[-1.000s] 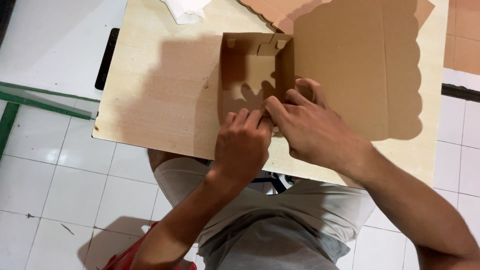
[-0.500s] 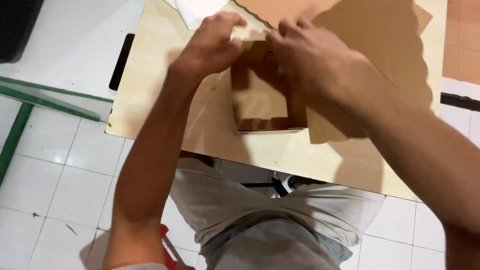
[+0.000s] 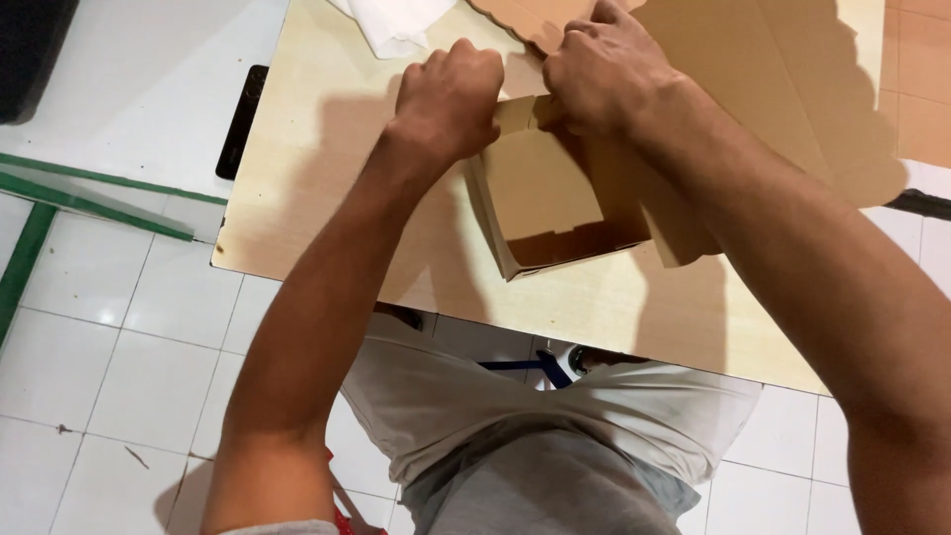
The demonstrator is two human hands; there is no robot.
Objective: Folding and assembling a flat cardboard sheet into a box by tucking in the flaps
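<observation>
Head view, looking straight down: you have two hands on one half-folded cardboard box (image 3: pixel 555 198), which sits on the pale wooden tabletop (image 3: pixel 327 168) near the middle of the frame. Count what lies around it: one box, one large flat cardboard sheet (image 3: pixel 792 89) spread from 12 to 2 o'clock, one piece of white paper (image 3: pixel 396 25) at 11 o'clock, one dark flat object (image 3: pixel 241 121) at the table's edge at 9 o'clock, and green bars (image 3: pixel 89 193) on the tiled floor further out at 9 o'clock.

Your left hand (image 3: pixel 451 99) is curled into a closed fist at the box's far left corner, pressed onto the top edge of the wall; whether the fingers pinch the flap underneath cannot be told. Your right hand (image 3: pixel 604 74) is likewise bunched together, knuckles up, gripping the box's far wall and the flap there. The two hands sit just beside each other, a small gap between them.

The box itself hangs below your grip, toward 6 o'clock from both hands, tilted so that its open mouth faces you and its dark inside shows. Its near lower edge rests on the tabletop, and its right side overlaps the flat sheet.
</observation>
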